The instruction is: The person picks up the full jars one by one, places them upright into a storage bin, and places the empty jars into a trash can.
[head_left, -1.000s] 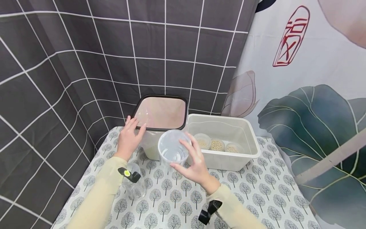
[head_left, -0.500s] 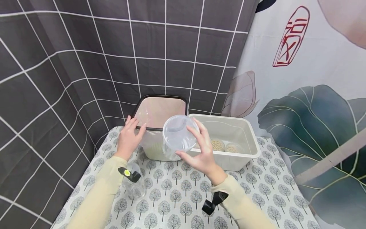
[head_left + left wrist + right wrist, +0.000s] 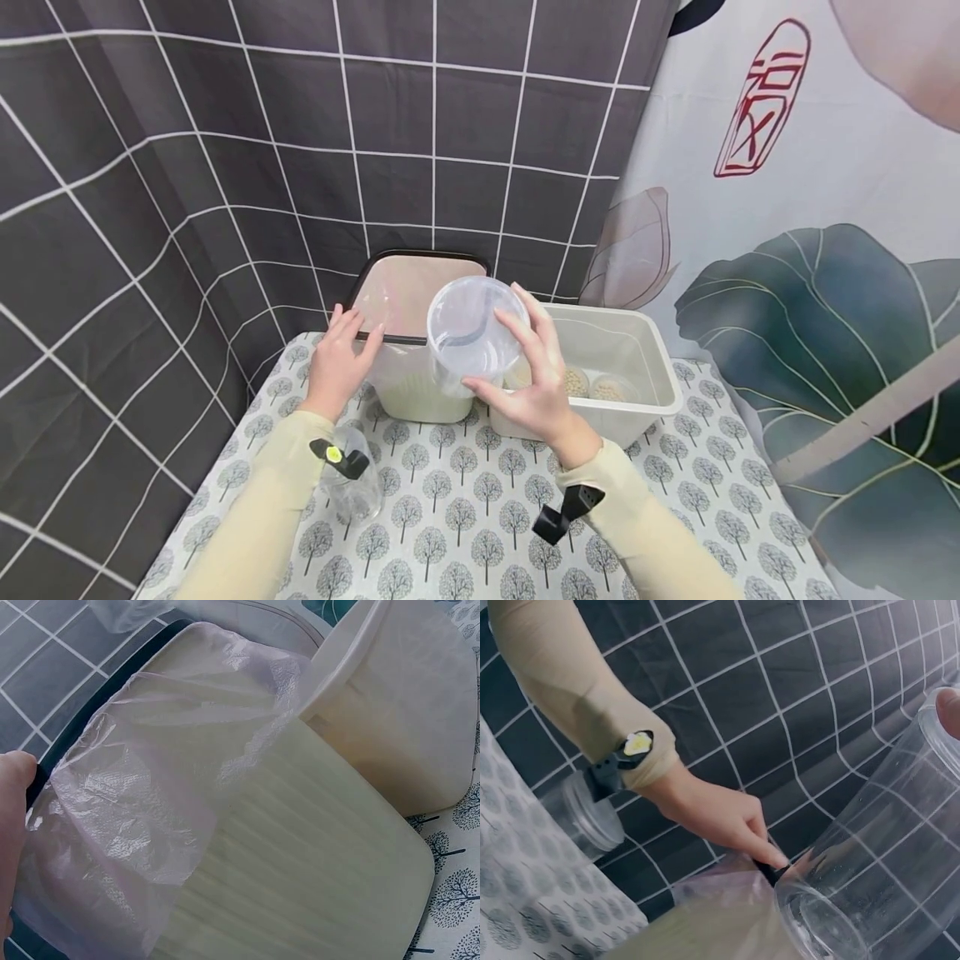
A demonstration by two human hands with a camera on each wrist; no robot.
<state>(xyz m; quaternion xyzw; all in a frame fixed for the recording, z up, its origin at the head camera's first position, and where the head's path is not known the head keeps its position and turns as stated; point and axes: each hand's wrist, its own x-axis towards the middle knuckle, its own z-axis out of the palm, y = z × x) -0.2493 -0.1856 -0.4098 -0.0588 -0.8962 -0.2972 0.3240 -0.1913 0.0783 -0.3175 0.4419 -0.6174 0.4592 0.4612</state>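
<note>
My right hand (image 3: 536,375) grips a clear plastic jar (image 3: 474,329) by its side. The jar is tilted, one round end facing the head camera, and overlaps the front right corner of the trash can (image 3: 420,396). In the right wrist view, the other end of the jar (image 3: 870,862) lies close to the can's dark rim. My left hand (image 3: 339,362) holds that rim at its front left corner. A thin pinkish bag (image 3: 142,817) lines the can and folds over its outside. Nothing is visible inside the jar.
Right of the can stands a pale rectangular bin (image 3: 630,408) with several small containers of beans or grains (image 3: 607,388). A second clear jar (image 3: 358,492) is on the tree-print tablecloth (image 3: 457,533), partly under my left forearm. Dark checked cloth (image 3: 390,108) hangs behind.
My right hand has lifted the jar away from me and slightly right, bringing it up beside the trash can's rim. My left hand has stayed at the rim.
</note>
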